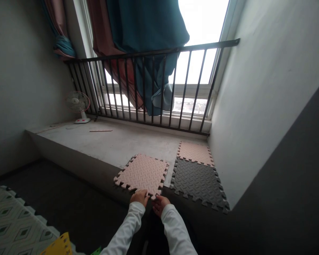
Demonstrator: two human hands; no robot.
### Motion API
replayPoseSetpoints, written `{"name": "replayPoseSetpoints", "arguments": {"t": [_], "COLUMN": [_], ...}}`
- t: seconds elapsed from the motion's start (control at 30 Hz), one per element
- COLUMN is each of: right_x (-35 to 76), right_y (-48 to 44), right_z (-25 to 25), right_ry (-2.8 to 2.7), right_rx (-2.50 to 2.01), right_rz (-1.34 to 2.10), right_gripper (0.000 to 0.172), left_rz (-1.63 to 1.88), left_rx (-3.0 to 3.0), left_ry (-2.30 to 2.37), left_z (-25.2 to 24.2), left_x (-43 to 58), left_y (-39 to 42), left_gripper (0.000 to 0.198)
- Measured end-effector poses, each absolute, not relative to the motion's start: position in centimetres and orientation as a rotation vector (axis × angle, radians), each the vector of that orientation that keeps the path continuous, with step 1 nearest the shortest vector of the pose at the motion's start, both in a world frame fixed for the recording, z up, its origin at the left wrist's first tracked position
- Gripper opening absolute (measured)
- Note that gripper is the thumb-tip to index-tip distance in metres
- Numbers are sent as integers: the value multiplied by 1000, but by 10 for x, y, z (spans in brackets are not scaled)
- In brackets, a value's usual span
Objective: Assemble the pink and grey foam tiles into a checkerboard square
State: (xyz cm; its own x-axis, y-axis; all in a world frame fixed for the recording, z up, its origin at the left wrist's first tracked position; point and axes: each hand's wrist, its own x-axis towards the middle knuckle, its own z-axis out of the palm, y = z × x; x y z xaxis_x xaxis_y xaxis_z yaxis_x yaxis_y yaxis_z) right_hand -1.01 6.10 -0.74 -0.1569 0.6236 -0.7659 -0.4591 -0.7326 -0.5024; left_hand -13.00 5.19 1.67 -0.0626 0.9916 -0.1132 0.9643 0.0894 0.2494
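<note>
The near pink mat [143, 173] is held over the front of the ledge [103, 143], its near edge gripped by the left hand [139, 197] and, seemingly, by the partly shadowed right hand [161, 204]. It is best kept level, squared to the dark mat [198, 182].

- Ledge [95, 145]: passage open left of the near pink mat [143, 173], up to a thin strip [101, 130].
- Fan [76, 102]: obstructs far left end.
- Railing [152, 88]: bars the rear.
- Black mat [199, 182]: narrow gap between it and near pink mat.
- Wall [255, 88]: closes right side.
</note>
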Motion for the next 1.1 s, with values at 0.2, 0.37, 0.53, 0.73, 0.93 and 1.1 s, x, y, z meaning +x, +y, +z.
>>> {"name": "replayPoseSetpoints", "arguments": {"t": [0.2, 0.37, 0.53, 0.73, 0.93, 1.1], "right_x": [-12, -12, -11, -13, -12, -9], "right_y": [60, 56, 54, 51, 45, 33], "right_z": [-5, 0, 2, 4, 5, 17], "right_ry": [-219, -240, -312, -313, -348, -381], "right_rx": [-1427, -1419, -1423, -1398, -1303, -1217], "right_rz": [1957, 1953, 1942, 1930, 1907, 1964], "right_gripper": [13, 13, 18, 17, 14, 17], "left_rz": [102, 63, 112, 134, 190, 159], "left_rx": [1919, 1924, 1963, 1974, 1828, 1925], "left_ry": [2155, 2162, 2189, 2195, 2280, 2250], "left_z": [25, 16, -6, -19, -9, -10], "left_x": [-122, -120, -123, -122, -117, -121], "left_y": [51, 56, 62, 61, 54, 58], "left_gripper": [25, 26, 24, 24, 47, 59]}}
